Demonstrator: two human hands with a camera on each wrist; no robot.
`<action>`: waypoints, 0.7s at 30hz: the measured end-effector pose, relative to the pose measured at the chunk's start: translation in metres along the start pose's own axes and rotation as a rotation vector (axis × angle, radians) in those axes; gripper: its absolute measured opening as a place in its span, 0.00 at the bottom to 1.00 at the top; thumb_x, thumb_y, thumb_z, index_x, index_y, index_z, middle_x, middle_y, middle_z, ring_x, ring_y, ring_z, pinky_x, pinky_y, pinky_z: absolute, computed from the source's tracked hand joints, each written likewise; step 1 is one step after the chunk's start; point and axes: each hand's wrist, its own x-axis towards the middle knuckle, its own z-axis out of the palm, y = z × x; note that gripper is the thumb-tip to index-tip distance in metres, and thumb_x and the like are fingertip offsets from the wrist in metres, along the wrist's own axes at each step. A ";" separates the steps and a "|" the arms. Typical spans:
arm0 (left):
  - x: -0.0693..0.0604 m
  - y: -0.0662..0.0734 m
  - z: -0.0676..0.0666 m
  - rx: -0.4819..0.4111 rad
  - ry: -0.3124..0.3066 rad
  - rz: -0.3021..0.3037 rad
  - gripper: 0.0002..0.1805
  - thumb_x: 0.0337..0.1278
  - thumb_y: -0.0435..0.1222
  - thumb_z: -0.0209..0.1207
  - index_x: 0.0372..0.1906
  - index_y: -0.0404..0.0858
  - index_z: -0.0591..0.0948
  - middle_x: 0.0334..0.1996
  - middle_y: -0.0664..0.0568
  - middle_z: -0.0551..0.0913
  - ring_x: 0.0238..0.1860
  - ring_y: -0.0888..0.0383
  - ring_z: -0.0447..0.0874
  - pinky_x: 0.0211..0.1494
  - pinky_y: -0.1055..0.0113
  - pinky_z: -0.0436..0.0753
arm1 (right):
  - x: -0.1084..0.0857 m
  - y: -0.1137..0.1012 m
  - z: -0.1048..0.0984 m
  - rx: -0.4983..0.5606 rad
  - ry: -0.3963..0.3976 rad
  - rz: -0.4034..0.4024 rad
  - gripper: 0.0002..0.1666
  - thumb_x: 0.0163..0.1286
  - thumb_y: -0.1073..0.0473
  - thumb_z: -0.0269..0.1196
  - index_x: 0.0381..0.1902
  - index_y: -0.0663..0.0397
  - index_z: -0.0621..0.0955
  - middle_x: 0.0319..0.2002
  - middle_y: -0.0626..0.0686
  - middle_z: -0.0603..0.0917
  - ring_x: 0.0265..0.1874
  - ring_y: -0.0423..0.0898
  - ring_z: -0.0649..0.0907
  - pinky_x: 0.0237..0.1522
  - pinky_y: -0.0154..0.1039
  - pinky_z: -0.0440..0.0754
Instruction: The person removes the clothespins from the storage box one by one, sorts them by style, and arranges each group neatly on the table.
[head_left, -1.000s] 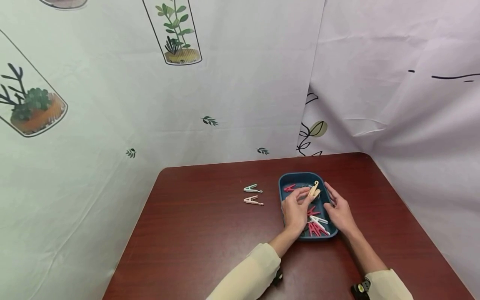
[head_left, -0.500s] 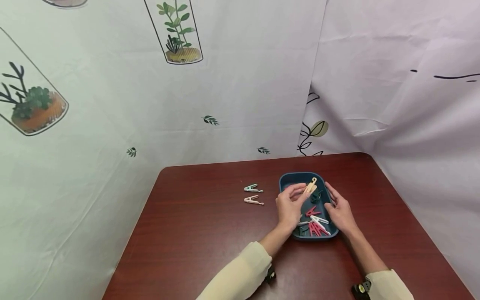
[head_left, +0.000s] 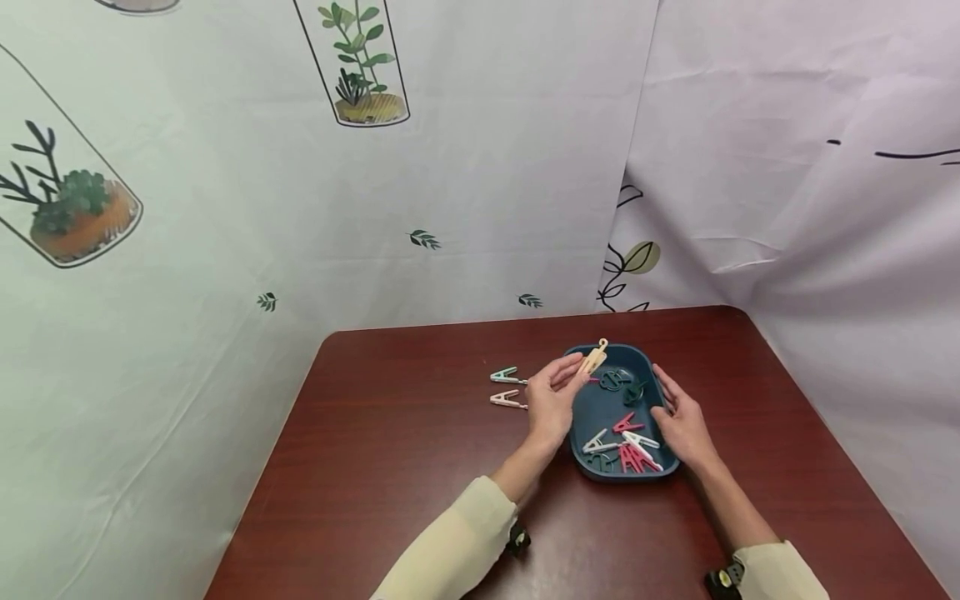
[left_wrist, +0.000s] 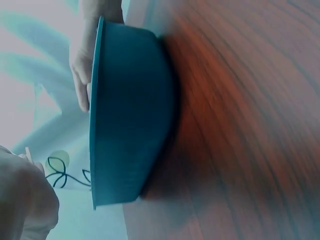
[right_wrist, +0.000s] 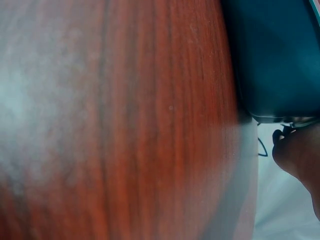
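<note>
**We hold a yellow clip up high, with a gentle pinch**

Our left hand [head_left: 550,410] pinches the yellow clip [head_left: 593,362] between the thumb and fingers. The clip is up off the table [head_left: 405,433], over the far left part of the blue tray [head_left: 596,408], and its little hook points up and away from us. Our right hand [head_left: 686,427] clasps the right rim of the tray, with the thumb on the inner side. The two hands are apart, one on each side.

In the tray we see pink clips [head_left: 628,423], white clips [head_left: 599,442] and some dark green things [head_left: 633,392]; we cannot tell what the green ones are. On the table, left of the tray, lie a mint green clip [head_left: 504,375] and a pale pink clip [head_left: 505,398], side by side but apart. The left hand hides their right tips a bit.

To do this well, we think a soft, firm pinch is best. If we squeeze too hard, the yellow clip may twist or slip. We should lift it high enough that it does not bump the rim. A steady right hand should stop the tray from sliding. We must also watch our left knuckles, as they could knock the two table clips.
</note>
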 end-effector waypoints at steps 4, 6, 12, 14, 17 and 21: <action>0.005 0.002 -0.013 -0.015 0.019 0.004 0.17 0.61 0.23 0.72 0.55 0.30 0.89 0.47 0.42 0.92 0.51 0.49 0.92 0.51 0.69 0.87 | 0.000 0.000 0.000 0.010 0.000 -0.009 0.42 0.75 0.76 0.53 0.84 0.62 0.58 0.77 0.71 0.66 0.73 0.69 0.70 0.52 0.14 0.70; 0.007 0.002 -0.021 -0.013 0.026 0.018 0.17 0.61 0.23 0.71 0.55 0.29 0.88 0.47 0.41 0.92 0.52 0.48 0.91 0.51 0.69 0.87 | 0.000 0.001 0.000 0.009 0.001 -0.017 0.42 0.74 0.77 0.52 0.84 0.63 0.58 0.77 0.71 0.65 0.73 0.70 0.70 0.52 0.14 0.70; 0.009 -0.001 -0.048 -0.015 0.034 0.053 0.17 0.61 0.22 0.71 0.55 0.29 0.88 0.48 0.39 0.91 0.53 0.40 0.90 0.50 0.70 0.87 | -0.001 0.002 0.000 0.019 0.003 -0.024 0.41 0.75 0.77 0.52 0.84 0.62 0.58 0.78 0.71 0.65 0.74 0.69 0.68 0.51 0.15 0.70; 0.010 -0.003 -0.057 -0.010 0.040 0.060 0.17 0.60 0.22 0.71 0.54 0.29 0.89 0.48 0.38 0.91 0.53 0.37 0.90 0.50 0.70 0.87 | -0.001 0.002 0.000 0.023 0.002 -0.023 0.42 0.75 0.77 0.52 0.84 0.62 0.58 0.78 0.71 0.64 0.74 0.69 0.68 0.51 0.15 0.70; 0.011 -0.003 -0.069 -0.008 0.049 0.059 0.17 0.59 0.20 0.71 0.53 0.31 0.89 0.47 0.39 0.91 0.53 0.34 0.89 0.50 0.70 0.87 | -0.001 0.001 0.000 0.020 0.007 -0.025 0.42 0.74 0.77 0.52 0.84 0.62 0.59 0.78 0.71 0.65 0.74 0.70 0.68 0.51 0.14 0.69; 0.011 -0.004 -0.084 0.000 0.050 0.055 0.17 0.59 0.20 0.71 0.53 0.30 0.89 0.48 0.38 0.91 0.53 0.33 0.88 0.49 0.67 0.88 | 0.000 0.003 0.001 0.014 0.009 -0.023 0.42 0.75 0.77 0.52 0.84 0.62 0.59 0.77 0.71 0.65 0.73 0.71 0.68 0.52 0.14 0.69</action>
